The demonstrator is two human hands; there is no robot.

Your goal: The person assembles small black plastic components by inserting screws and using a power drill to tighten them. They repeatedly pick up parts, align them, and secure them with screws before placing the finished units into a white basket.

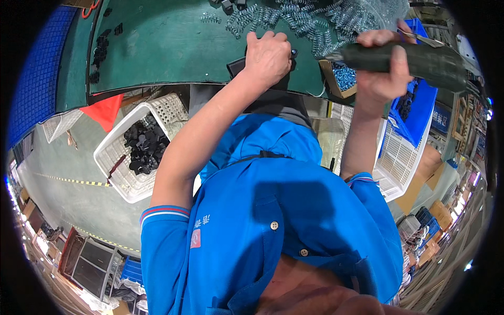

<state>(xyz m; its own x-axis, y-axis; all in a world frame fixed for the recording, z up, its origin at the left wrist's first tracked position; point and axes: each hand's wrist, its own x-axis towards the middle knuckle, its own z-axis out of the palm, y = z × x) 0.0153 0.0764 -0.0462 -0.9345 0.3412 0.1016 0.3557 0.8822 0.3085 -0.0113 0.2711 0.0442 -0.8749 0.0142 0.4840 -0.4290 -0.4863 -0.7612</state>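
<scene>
Both hands busy: right hand (386, 63) grasps power screwdriver (415, 59), left hand (266, 55) perhaps pressing black part (237, 66).

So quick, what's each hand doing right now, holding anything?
Left hand: closed, knuckles up, pressing on a small black part on the green table.
Right hand: closed around a dark power tool.

Head camera looks steeply down, close over green bench (173, 47).

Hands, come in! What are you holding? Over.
Left hand pressing a black part on the green bench. Right hand gripping a dark power tool. Springs piled just beyond.
</scene>
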